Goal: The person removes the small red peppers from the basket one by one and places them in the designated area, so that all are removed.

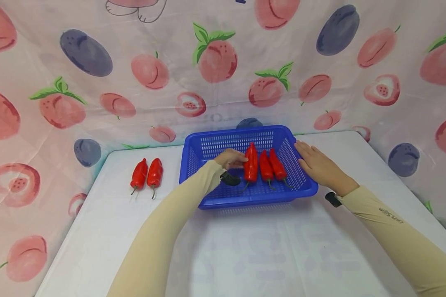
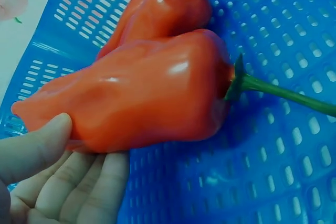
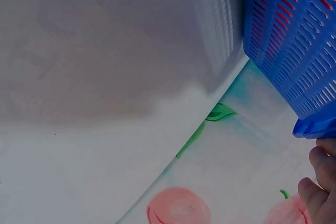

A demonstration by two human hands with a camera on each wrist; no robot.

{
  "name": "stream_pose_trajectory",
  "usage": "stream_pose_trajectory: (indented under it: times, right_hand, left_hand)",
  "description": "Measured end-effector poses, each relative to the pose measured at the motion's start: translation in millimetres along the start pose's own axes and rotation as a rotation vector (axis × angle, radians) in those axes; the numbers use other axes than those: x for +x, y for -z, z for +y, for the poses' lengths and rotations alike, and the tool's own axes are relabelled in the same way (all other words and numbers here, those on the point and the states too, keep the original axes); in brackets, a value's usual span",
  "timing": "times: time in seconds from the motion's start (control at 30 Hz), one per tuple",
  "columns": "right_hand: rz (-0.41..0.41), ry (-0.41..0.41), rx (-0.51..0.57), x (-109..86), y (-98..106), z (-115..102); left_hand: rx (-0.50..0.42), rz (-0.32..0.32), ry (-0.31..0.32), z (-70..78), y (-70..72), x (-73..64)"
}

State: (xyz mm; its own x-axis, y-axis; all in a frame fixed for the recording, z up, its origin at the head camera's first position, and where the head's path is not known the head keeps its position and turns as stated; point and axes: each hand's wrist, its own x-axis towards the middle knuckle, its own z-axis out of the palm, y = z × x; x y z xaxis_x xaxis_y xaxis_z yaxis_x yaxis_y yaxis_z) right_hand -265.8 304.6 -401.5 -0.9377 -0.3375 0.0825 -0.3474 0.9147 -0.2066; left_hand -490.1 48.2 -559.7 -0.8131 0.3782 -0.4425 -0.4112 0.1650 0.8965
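Note:
Inside the blue plastic basket, my left hand pinches a long red pepper near its pointed end. In the left wrist view the thumb lies on top of that pepper and the fingers curl beneath it; its green stem points away from the hand. Two more red peppers, one in the middle and one at the right, lie beside it in the basket. My right hand rests with straight fingers along the basket's right rim.
On the white table, left of the basket, lie two red peppers, the left one close beside the right one. A fruit-patterned cloth hangs behind the table's back edge.

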Motion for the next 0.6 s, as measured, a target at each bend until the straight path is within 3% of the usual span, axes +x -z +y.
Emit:
stream_pose_trajectory:
  times: [0.03, 0.07, 0.13, 0.27, 0.37, 0.4, 0.47, 0.6]
  right_hand:
    - [0.0, -0.001, -0.001, -0.1, 0.0, -0.1]
    - [0.0, -0.001, -0.003, -0.1, 0.0, -0.1]
    - [-0.001, -0.003, -0.007, -0.4, 0.0, -0.1]
    - [0.002, 0.0, -0.009, -0.4, 0.2, -0.7]
    - [0.007, 0.005, -0.008, -0.3, 0.4, -1.1]
    - [0.009, 0.006, -0.007, -0.3, 0.4, -1.2]
    - [0.012, 0.007, -0.009, -0.3, 0.3, -1.2]
    - [0.014, 0.008, -0.011, -0.2, 0.0, -0.8]
  left_hand:
    - [0.001, 0.012, -0.002, 3.8, -2.2, -7.2]
    - [-0.009, -0.018, -0.029, 4.8, -0.3, -8.4]
    - [-0.021, -0.031, -0.058, 13.1, -2.2, -24.0]
    - [-0.039, -0.054, -0.111, 44.0, -13.1, -83.6]
    - [-0.007, -0.01, -0.111, 71.7, -27.8, -134.6]
    - [-0.002, -0.015, -0.122, 77.8, -29.8, -145.1]
    - [0.002, -0.022, -0.133, 87.6, -32.5, -160.7]
    - [-0.013, -0.038, -0.143, 99.2, -31.8, -178.0]
